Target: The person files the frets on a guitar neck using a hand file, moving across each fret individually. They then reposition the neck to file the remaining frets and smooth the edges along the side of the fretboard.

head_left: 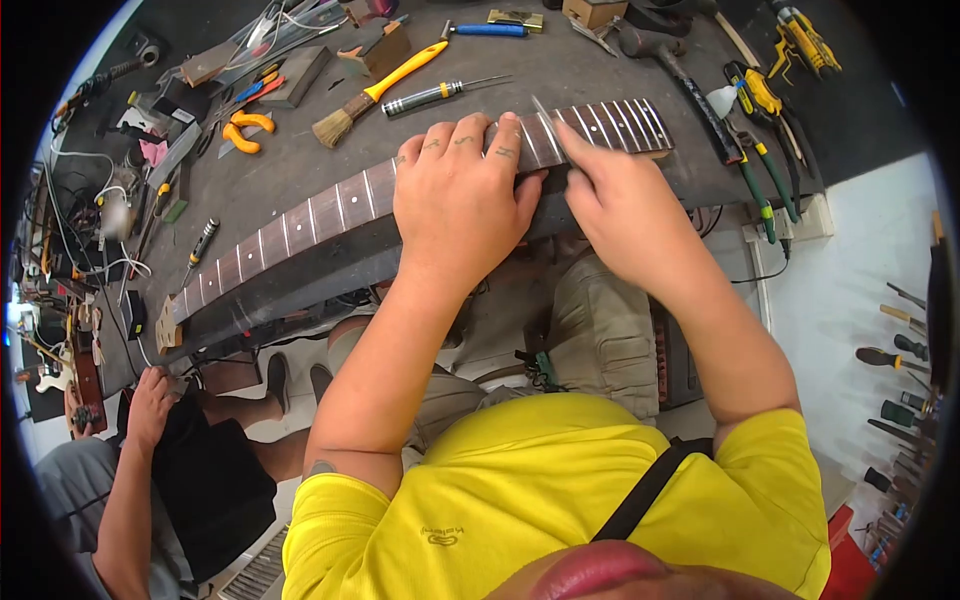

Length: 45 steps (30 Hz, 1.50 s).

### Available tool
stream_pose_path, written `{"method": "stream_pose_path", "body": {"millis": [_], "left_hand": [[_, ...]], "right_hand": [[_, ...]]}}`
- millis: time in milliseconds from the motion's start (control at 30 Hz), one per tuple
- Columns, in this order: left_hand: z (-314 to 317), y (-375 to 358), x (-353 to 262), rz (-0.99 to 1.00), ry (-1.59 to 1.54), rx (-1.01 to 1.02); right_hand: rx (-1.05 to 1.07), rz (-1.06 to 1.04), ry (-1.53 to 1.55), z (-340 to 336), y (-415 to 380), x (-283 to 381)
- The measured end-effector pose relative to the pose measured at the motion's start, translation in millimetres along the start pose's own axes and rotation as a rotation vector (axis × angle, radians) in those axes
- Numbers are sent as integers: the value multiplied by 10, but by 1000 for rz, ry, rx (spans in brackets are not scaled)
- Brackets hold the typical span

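Observation:
A guitar neck (pixel 345 205) with a dark fretboard, pale frets and dot inlays lies along the front edge of the dark workbench. My left hand (pixel 465 190) rests over its middle, fingers wrapped across the fretboard and thumb at the near side. Pinched in my right hand (pixel 615 195) is a thin metal tool (pixel 545 117), whose narrow blade lies across the fretboard near the wide end, just right of my left fingers. My right index finger stretches along the tool; its handle end is hidden in my hand.
Behind the neck lie a brush (pixel 375 95), a screwdriver (pixel 425 98) and a blue-handled tool (pixel 490 30). A hammer (pixel 690 90) and green-handled pliers (pixel 760 180) are at the right. Another person's hand (pixel 152 400) is at the lower left, near the bench edge.

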<state>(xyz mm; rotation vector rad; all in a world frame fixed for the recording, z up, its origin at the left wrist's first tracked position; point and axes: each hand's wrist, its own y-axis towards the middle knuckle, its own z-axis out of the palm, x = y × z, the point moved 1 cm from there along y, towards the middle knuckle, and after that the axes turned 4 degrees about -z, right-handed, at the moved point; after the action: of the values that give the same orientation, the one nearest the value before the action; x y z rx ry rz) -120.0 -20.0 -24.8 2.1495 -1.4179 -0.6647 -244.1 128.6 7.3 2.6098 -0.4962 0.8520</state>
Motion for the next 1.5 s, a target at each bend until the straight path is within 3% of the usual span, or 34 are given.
{"method": "stream_pose_path", "body": {"millis": [133, 367, 700, 800, 900, 933, 1000, 1067, 1133, 1200, 1333, 1367, 1400, 1467, 1500], "left_hand": [[-13, 9, 4, -3, 3, 0], [14, -18, 8, 16, -3, -40], [8, 1, -17, 28, -2, -5], [-37, -10, -2, 30, -58, -42], [-179, -104, 33, 125, -369, -200], [-286, -225, -38, -2, -475, -96], [-454, -423, -285, -537, -1068, 162], [-561, -511, -379, -725, -1355, 372], [-574, -541, -387, -684, -1355, 308], [-628, -549, -339, -950, -1662, 306], [-587, -591, -245, -914, -1655, 277], [-614, -501, -317, -973, -1591, 209], [-625, -512, -217, -956, -1581, 255], [-669, -492, -156, -925, -1530, 248], [-713, -507, -130, -924, -1528, 233]], "right_hand": [[-1, 28, -9, 4, 61, 55], [28, 29, 92, -132, -811, 136], [-74, -25, 323, 43, -586, 20], [-31, 9, 311, 13, -496, 48], [-18, 42, 405, -1, -456, 74], [-18, 74, 525, 11, -464, 102], [-65, 48, 630, 100, -483, 161], [-126, -106, 720, 320, -490, 157], [-117, -110, 746, 381, -468, 196], [-176, -273, 667, 442, -454, 206], [-111, -457, 372, 221, -293, 97], [-133, -453, 378, 136, -221, 16], [-251, -521, 196, -59, -134, -126], [-255, -401, -16, -429, 27, -460], [-245, -437, -117, -537, 146, -617]]}}
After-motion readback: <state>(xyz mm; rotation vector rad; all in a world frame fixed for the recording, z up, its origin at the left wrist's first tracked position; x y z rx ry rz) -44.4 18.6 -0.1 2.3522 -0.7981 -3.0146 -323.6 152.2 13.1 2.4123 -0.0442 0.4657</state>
